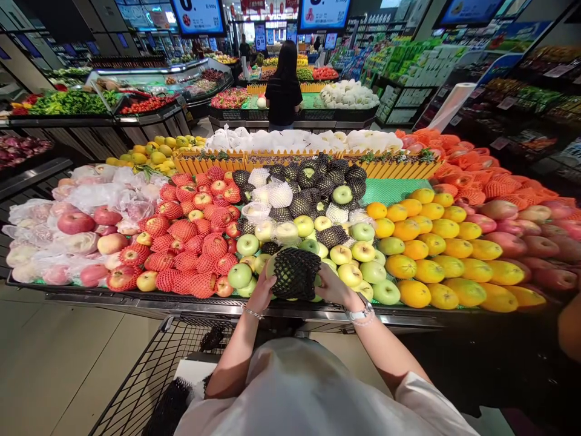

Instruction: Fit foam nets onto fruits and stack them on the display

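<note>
at the steel front edge of the fruit stand [113, 303], pinching a black foam net [297, 275] from both sides with fingers of left hand [262, 293] and right hand [336, 286], tips mostly hidden. can't make out the fruit inside, just some green. can't tell if touching the green apples [385, 292] behind. below left, wire cart [132, 372] partly blocked by pale shirt [290, 387].

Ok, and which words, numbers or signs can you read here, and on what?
"/500g": left screen, its big digit cut off above.
"/500g": middle screen, likewise cut off.
Too small or blurred: right screen, far screen, red banner, shelf tag.
Black net: no text visible.
</note>
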The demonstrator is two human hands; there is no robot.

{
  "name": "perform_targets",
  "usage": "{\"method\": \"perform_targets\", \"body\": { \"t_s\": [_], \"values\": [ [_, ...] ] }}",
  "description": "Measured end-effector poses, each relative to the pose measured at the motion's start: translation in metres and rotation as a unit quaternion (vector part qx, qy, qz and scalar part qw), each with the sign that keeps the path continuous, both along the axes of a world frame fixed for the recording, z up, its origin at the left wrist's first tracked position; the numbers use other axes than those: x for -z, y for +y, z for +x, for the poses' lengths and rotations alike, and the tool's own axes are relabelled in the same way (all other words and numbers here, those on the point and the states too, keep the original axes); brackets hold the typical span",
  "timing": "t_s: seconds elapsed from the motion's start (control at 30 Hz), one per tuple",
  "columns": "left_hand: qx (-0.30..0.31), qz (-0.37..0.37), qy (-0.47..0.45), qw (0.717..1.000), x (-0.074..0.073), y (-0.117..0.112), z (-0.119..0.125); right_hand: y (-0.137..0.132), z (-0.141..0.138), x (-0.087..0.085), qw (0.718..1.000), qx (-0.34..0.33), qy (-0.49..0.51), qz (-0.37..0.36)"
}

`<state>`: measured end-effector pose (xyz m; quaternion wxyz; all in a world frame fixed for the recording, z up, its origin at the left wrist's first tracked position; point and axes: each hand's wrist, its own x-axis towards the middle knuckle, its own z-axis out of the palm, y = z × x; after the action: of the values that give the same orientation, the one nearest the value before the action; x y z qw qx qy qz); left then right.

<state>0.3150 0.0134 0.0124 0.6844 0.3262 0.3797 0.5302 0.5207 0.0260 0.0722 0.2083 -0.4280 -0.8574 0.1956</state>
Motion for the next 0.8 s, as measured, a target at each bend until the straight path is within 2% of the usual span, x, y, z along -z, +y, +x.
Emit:
{"method": "perform_targets", "body": {
  "t_s": [0.13, 0.23, 0.37, 0.47, 0.57, 0.67, 0.8],
  "values": [
    [0.006, 0.033, 0.033, 0.999, 0.011, -0.005, 0.002, 0.001, -0.015, -0.007, 0.999, -0.044, 0.001, -0.019],
    [-0.032, 0.030, 0.027, 0.999, 0.013, -0.008, 0.012, 0.003, -0.023, -0.012, 0.999, -0.046, -0.003, -0.013],
    [-0.089, -0.101, -0.068, 0.989, 0.001, -0.009, 0.023, 0.008, -0.019, -0.011, 0.997, -0.028, 0.028, -0.062],
    [-0.106, -0.178, -0.149, 0.967, -0.012, -0.008, 0.022, 0.008, -0.011, -0.007, 0.990, 0.049, 0.104, -0.086],
    [-0.121, -0.211, -0.179, 0.953, -0.022, -0.006, 0.016, 0.000, -0.006, -0.004, 0.987, 0.092, 0.118, -0.052],
    [-0.115, -0.230, -0.192, 0.947, -0.030, -0.004, 0.013, -0.013, -0.003, -0.004, 0.994, 0.073, 0.075, -0.014],
    [-0.090, -0.226, -0.209, 0.947, -0.038, -0.002, 0.013, -0.024, -0.001, -0.005, 0.992, 0.035, 0.122, 0.015]
  ]
}}
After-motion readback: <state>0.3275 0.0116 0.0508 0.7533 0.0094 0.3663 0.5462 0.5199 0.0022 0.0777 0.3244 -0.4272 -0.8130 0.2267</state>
